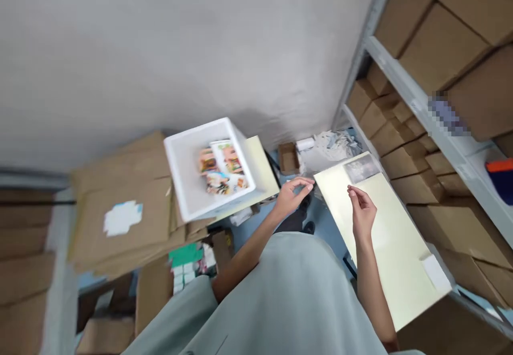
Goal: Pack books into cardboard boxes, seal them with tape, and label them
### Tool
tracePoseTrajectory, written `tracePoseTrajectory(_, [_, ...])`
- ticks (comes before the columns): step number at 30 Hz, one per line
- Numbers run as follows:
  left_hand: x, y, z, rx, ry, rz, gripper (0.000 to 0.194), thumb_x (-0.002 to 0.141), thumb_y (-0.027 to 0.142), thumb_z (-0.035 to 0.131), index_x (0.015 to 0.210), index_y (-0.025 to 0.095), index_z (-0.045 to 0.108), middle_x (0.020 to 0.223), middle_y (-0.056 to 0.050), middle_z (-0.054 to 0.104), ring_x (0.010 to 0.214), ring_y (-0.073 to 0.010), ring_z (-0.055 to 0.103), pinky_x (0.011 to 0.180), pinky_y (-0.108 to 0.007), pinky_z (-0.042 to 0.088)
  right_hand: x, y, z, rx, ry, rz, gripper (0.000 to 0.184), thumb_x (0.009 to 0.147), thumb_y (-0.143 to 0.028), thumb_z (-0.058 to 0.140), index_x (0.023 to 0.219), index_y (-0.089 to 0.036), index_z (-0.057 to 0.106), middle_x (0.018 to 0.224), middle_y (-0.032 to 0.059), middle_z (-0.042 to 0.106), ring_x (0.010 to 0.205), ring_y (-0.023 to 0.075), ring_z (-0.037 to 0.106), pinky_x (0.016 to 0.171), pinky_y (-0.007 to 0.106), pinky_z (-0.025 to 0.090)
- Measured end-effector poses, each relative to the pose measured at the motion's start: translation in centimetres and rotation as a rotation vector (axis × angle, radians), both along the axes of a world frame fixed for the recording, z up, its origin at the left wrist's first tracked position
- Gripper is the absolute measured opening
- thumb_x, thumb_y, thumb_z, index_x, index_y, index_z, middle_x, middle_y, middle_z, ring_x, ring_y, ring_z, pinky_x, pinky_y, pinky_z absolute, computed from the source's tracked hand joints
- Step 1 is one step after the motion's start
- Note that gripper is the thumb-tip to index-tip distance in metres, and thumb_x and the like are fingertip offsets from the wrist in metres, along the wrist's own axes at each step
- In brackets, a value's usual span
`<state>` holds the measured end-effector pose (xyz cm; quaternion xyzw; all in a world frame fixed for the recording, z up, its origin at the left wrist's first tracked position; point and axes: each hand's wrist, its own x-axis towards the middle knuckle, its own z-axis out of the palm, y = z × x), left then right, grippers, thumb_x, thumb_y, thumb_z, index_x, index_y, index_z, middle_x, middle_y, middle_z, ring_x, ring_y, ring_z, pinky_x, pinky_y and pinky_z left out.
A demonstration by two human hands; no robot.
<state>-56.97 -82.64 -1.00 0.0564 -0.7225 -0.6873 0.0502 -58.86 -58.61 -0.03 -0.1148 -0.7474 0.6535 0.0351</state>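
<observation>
My left hand [294,197] hovers over the gap between two pale tabletops, near the corner of the right one. Its thumb and bent fingers come almost together at the tips; anything between them is too small to make out. Above the right cream tabletop [385,232] is my right hand [364,213], thumb and fingertips pinched, their contents unclear. Just beyond those fingertips lies a flat, clear plastic-looking sheet or bag [363,168]. A white bin [180,184] with colourful printed packets [224,168] inside stands on the left tabletop [260,162], apart from both hands.
Flattened cardboard [152,210] is stacked at left, a white paper cutout [123,217] on top. Shelves [417,98] of brown boxes [441,45] line the right. A small open carton [288,158] and crumpled white material [336,145] sit on the floor by the wall.
</observation>
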Motion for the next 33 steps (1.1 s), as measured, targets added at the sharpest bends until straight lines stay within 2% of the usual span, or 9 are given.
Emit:
tracePoseTrajectory(3, [6.7, -3.1, 1.0, 0.003, -0.007, 0.127, 0.032, 0.099, 0.052, 0.073, 0.098, 0.021, 0.082, 0.114, -0.012, 0.083, 0.111, -0.0262, 0.077, 0.107, -0.044, 0.057, 2.8, -3.5, 1.0, -0.022, 0.0, 0.164, 0.041, 0.091, -0.055, 0.08, 0.108, -0.018, 0.083, 0.115, 0.014, 0.084, 0.109, 0.0291, 0.079, 0.102, 0.047, 0.061])
tracePoseTrajectory(7, [14.3, -7.2, 1.2, 0.038, -0.006, 0.307, 0.028, 0.097, 0.049, 0.074, 0.096, 0.021, 0.08, 0.115, -0.012, 0.083, 0.113, -0.0265, 0.077, 0.108, -0.044, 0.058, 6.1, -8.2, 2.1, -0.046, -0.002, 0.352, 0.039, 0.09, -0.055, 0.081, 0.106, -0.019, 0.083, 0.111, 0.0127, 0.085, 0.105, 0.0286, 0.08, 0.1, 0.047, 0.063])
tracePoseTrajectory(13, [21.8, -13.8, -0.1, 0.13, -0.011, 0.591, 0.026, 0.093, 0.047, 0.076, 0.096, 0.021, 0.078, 0.119, -0.012, 0.082, 0.116, -0.0282, 0.076, 0.106, -0.043, 0.059, 10.6, -16.0, 3.1, 0.035, 0.047, 0.63, 0.035, 0.096, -0.055, 0.076, 0.108, -0.022, 0.083, 0.116, 0.0117, 0.084, 0.108, 0.0291, 0.08, 0.1, 0.047, 0.063])
tracePoseTrajectory(17, [25.9, -18.7, -0.4, 0.191, 0.012, 0.708, 0.029, 0.094, 0.05, 0.075, 0.101, 0.022, 0.079, 0.121, -0.012, 0.082, 0.119, -0.0283, 0.075, 0.109, -0.043, 0.058, 14.2, -23.4, 2.8, 0.068, 0.057, 0.799, 0.036, 0.096, -0.056, 0.075, 0.108, -0.023, 0.083, 0.113, 0.0113, 0.084, 0.105, 0.029, 0.08, 0.099, 0.047, 0.063])
tracePoseTrajectory(21, [31.5, -25.5, -1.0, 0.23, 0.011, 0.798, 0.036, 0.094, 0.057, 0.076, 0.101, 0.021, 0.079, 0.121, -0.012, 0.082, 0.118, -0.0284, 0.076, 0.109, -0.042, 0.058, 18.4, -33.0, 1.8, 0.064, 0.038, 0.964, 0.035, 0.095, -0.055, 0.075, 0.105, -0.023, 0.084, 0.11, 0.0104, 0.085, 0.104, 0.0284, 0.079, 0.099, 0.045, 0.062])
tracePoseTrajectory(24, [36.3, -31.5, -3.1, 0.229, -0.016, 0.96, 0.038, 0.095, 0.058, 0.074, 0.102, 0.021, 0.079, 0.12, -0.01, 0.083, 0.12, -0.028, 0.075, 0.112, -0.042, 0.056, 21.5, -40.7, -0.2, 0.048, -0.01, 1.102, 0.034, 0.095, -0.055, 0.074, 0.105, -0.024, 0.083, 0.111, 0.0094, 0.084, 0.104, 0.0277, 0.078, 0.099, 0.043, 0.062])
tracePoseTrajectory(28, [41.6, -38.5, -8.5, 0.301, -0.121, 1.138, 0.036, 0.095, 0.055, 0.073, 0.107, 0.021, 0.075, 0.121, -0.011, 0.081, 0.123, -0.0264, 0.073, 0.114, -0.042, 0.054, 24.9, -50.1, -5.3, 0.024, -0.163, 1.236, 0.038, 0.09, -0.056, 0.078, 0.107, -0.022, 0.08, 0.108, 0.0096, 0.083, 0.1, 0.0261, 0.078, 0.096, 0.041, 0.063])
tracePoseTrajectory(30, [43.1, -41.0, -11.5, 0.342, -0.246, 1.175, 0.035, 0.093, 0.049, 0.075, 0.114, 0.021, 0.072, 0.127, -0.013, 0.078, 0.126, -0.0256, 0.072, 0.112, -0.041, 0.054, 26.3, -53.6, -8.5, 0.084, -0.324, 1.232, 0.037, 0.084, -0.054, 0.082, 0.102, -0.021, 0.078, 0.099, 0.0077, 0.082, 0.091, 0.0237, 0.078, 0.089, 0.038, 0.064])
tracePoseTrajectory(33, [43.7, -43.4, -15.0, 0.391, -0.358, 1.192, 0.039, 0.091, 0.042, 0.078, 0.122, 0.02, 0.066, 0.128, -0.015, 0.077, 0.124, -0.0251, 0.072, 0.111, -0.043, 0.054, 27.9, -57.0, -12.4, 0.213, -0.49, 1.19, 0.031, 0.079, -0.048, 0.086, 0.087, -0.02, 0.075, 0.074, 0.0021, 0.076, 0.073, 0.0199, 0.074, 0.077, 0.034, 0.064])
